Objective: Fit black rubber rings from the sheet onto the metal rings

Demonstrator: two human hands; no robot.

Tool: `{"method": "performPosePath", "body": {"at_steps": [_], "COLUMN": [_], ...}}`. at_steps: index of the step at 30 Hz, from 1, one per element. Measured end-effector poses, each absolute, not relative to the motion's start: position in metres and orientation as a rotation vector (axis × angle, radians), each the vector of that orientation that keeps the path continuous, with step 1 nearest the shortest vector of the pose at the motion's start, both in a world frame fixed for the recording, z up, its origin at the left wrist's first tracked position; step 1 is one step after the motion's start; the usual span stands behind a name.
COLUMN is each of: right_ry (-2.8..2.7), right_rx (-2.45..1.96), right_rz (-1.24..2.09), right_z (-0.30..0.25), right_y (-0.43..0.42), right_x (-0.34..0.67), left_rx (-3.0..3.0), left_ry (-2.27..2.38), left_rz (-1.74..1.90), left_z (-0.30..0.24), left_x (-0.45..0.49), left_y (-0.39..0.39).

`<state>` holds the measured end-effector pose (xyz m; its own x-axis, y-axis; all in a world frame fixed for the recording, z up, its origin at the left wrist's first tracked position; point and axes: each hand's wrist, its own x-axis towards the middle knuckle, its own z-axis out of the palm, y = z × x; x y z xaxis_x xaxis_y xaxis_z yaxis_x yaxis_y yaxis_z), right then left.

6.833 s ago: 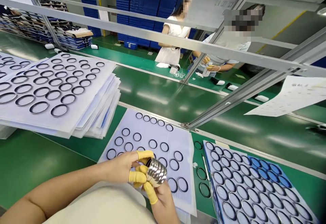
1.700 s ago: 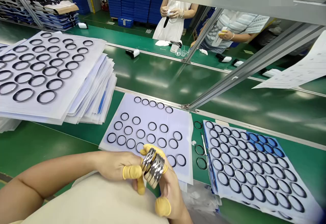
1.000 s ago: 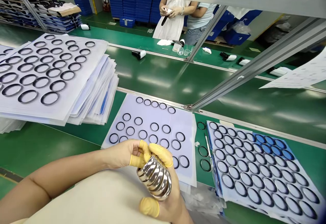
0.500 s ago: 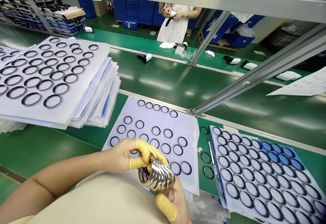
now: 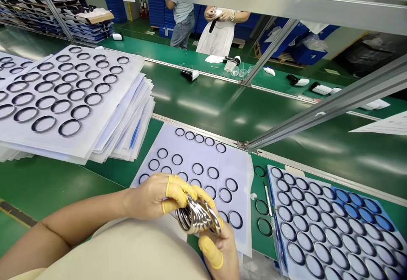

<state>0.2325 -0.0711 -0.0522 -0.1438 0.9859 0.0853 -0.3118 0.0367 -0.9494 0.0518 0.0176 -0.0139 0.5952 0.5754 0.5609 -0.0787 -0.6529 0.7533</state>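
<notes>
A stack of shiny metal rings [image 5: 196,217] is held on its side in front of my body. My left hand [image 5: 165,195], in yellow finger cots, grips the stack from the left and top. On the other side my right hand [image 5: 222,246] closes round it, its fingers partly hidden behind the rings and its thumb below. One ring at the right end leans away from the others. Beneath and beyond both hands lies a white sheet [image 5: 186,146] with dark-edged rings spread over it, some covered by my hands.
A tall pile of white sheets [image 5: 108,131] topped with rings stands left. On the right, a blue-and-white sheet [image 5: 341,205] carries rows of rings, with a pen-like tool [image 5: 267,199] and loose rings [image 5: 265,227] beside it. A metal frame post [image 5: 302,114] slants across. Two people stand beyond the bench.
The ring at the right end of the stack has tilted apart from the others. My view has shifted slightly, and a second person has come into sight at the back.
</notes>
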Motion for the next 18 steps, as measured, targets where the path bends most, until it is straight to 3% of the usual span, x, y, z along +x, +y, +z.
{"method": "performPosePath", "body": {"at_steps": [12, 18], "right_ry": [-1.227, -0.878], "right_rx": [-1.025, -0.986], "right_rz": [1.357, 1.531], "right_z": [-0.043, -0.054], "right_y": [-0.053, -0.048], "right_x": [0.226, 0.217], "left_rx": [2.133, 1.965], "left_ry": [0.423, 0.486], "left_rz": [1.092, 0.893], "left_z": [-0.017, -0.018], "left_x": [0.047, 0.043], "left_y": [0.027, 0.028]}}
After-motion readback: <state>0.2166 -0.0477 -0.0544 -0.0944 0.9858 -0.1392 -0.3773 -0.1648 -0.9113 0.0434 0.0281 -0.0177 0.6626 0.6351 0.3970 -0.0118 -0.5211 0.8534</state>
